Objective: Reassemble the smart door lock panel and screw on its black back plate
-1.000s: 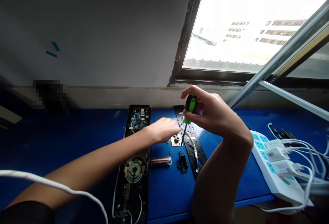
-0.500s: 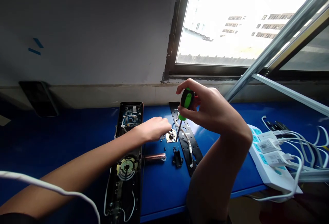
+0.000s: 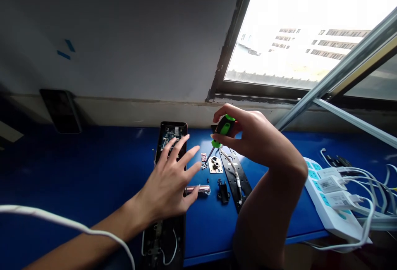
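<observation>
My left hand (image 3: 172,179) is spread wide above the long black device housing (image 3: 169,241), hiding its middle. It holds nothing. In my right hand (image 3: 245,131) is a green and black screwdriver (image 3: 226,126), tilted with its tip down to the left, beside a small pile of screws (image 3: 204,166). A small reddish board (image 3: 204,157) lies just above the screws. Right of them sits a square plate with a round part (image 3: 216,165). Below are a wrapped copper-coloured cylinder (image 3: 203,189) and a black bracket (image 3: 223,192).
A perforated black strip (image 3: 231,160) with a white cable lies to the right. A white power strip (image 3: 328,204) with plugs stands farther right, near metal bars (image 3: 344,57). A dark phone-like device (image 3: 60,111) leans on the wall. A white cable (image 3: 68,224) crosses the lower left.
My left hand has left the square plate, moved left and down, and opened. The screwdriver has tilted, its tip moving from the plate to the screws. The view has shifted.
</observation>
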Available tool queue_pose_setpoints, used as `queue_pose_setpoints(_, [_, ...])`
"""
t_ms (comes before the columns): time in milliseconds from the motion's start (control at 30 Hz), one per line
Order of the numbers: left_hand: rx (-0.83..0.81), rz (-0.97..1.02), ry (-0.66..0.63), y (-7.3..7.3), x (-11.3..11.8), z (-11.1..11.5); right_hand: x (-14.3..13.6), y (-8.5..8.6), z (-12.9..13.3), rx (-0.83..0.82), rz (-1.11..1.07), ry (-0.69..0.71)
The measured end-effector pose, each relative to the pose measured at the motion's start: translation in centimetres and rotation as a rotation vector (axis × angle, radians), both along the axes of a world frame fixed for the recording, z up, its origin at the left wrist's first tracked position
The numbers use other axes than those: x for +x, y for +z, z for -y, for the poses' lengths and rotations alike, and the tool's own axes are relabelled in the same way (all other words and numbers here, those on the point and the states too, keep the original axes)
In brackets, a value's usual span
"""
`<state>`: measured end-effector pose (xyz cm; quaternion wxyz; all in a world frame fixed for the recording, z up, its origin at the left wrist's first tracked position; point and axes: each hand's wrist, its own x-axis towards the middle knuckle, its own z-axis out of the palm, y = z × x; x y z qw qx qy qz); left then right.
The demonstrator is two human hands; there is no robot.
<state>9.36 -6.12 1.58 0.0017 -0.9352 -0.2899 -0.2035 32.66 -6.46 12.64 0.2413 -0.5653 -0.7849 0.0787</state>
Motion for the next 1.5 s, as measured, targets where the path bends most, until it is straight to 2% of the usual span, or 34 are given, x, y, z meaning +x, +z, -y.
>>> queue_pose_setpoints(200, [-0.032, 0.042, 0.174, -2.1, -1.6, 1.9, -2.2, 0.0, -0.6, -0.012, 0.053, 0.016])
queue_pose_setpoints(400, [-0.074, 0.138, 0.219, -2.3, -1.5, 1.9, -3.9, -0.4, -1.0, -0.046, 0.052, 0.085])
queue_pose_setpoints(700, [-0.089, 0.2, 0.266, -2.2, -2.3, -1.7, -4.3, -2.0, -1.7, 0.054, 0.043, 0.039])
queue_pose_setpoints(1100, [-0.071, 0.206, 0.27, -2.2, -2.1, -5.5, -3.9, -3.4, -2.6, 0.055, 0.031, 0.007])
queue_pose_setpoints(1267, [-0.061, 0.211, 0.268, -2.3, -1.8, -6.6, -3.8, -4.9, -2.4, 0.098, -0.028, -0.006])
queue_pose_setpoints(1500, [-0.065, 0.2, 0.254, -2.3, -1.3, -7.5, -4.5, -7.3, -1.9, 0.059, -0.046, -0.087])
